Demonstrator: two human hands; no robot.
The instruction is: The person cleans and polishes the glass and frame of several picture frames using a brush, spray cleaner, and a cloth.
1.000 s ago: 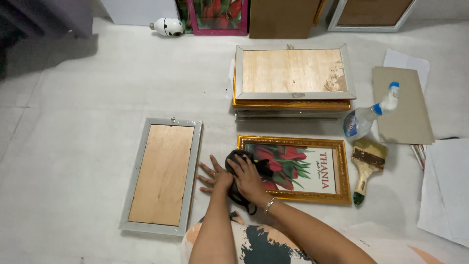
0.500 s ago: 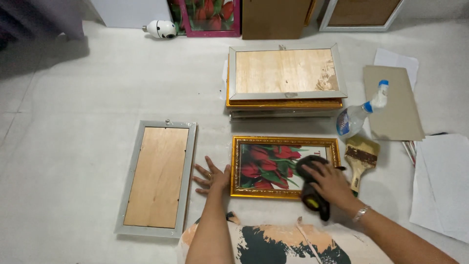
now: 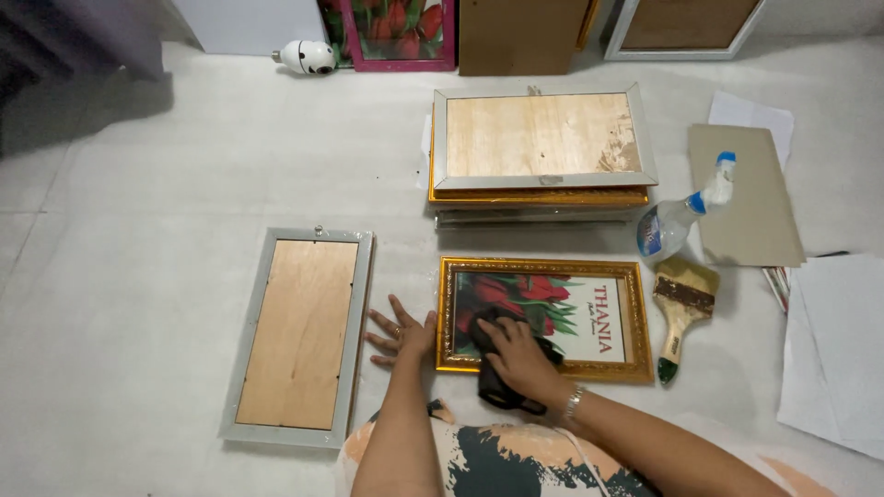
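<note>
On the pale floor [image 3: 166, 184], low centre of the frame, a gold-framed tulip picture [image 3: 589, 317] lies face up. The left hand [image 3: 403, 333], fingers spread flat, steadies its left edge; the right hand [image 3: 517, 354] presses a dark cloth [image 3: 502, 387] on its glass, apparently mid-wipe, the right half seemingly next.

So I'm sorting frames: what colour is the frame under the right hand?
Gold, ornate frame around a red tulip print; head view.

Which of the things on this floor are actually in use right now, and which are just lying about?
In use:
- gold-framed tulip picture, steadied by left hand
- dark cloth under right hand, on the glass

Lying about:
- silver frame lying face-down with plywood back
- stack of frames
- clear spray bottle
- wooden-handled paintbrush
- brown cardboard sheet
</note>
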